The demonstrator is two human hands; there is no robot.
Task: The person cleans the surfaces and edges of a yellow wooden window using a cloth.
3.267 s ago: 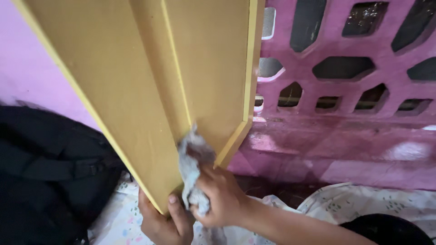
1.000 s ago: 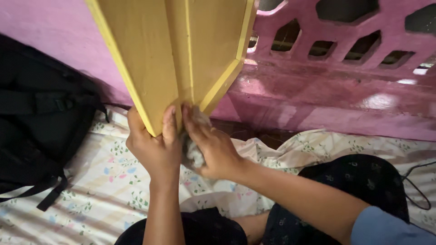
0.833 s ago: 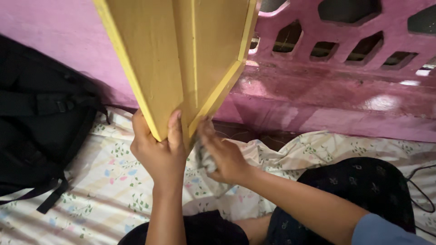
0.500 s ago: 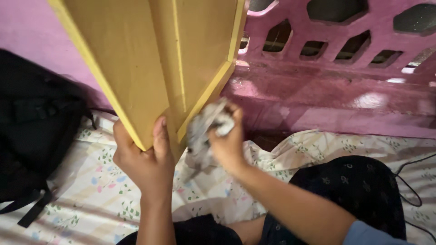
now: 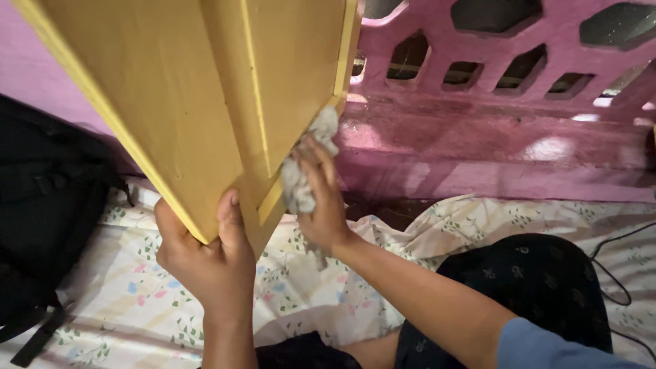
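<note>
A yellow wooden board with raised strips fills the upper left, tilted, its pointed lower end reaching down toward the lap. The left hand grips that lower corner, thumb on the front face and fingers wrapped behind. The right hand is closed around a crumpled grey cloth and presses it against the board's slanted lower right edge. Under both arms lies a floral bedsheet. A black backpack rests at the left, against a pink wall. Behind the board on the right stands a pink lattice wall with a glossy ledge. A thin black cable crosses the sheet at the far right.
</note>
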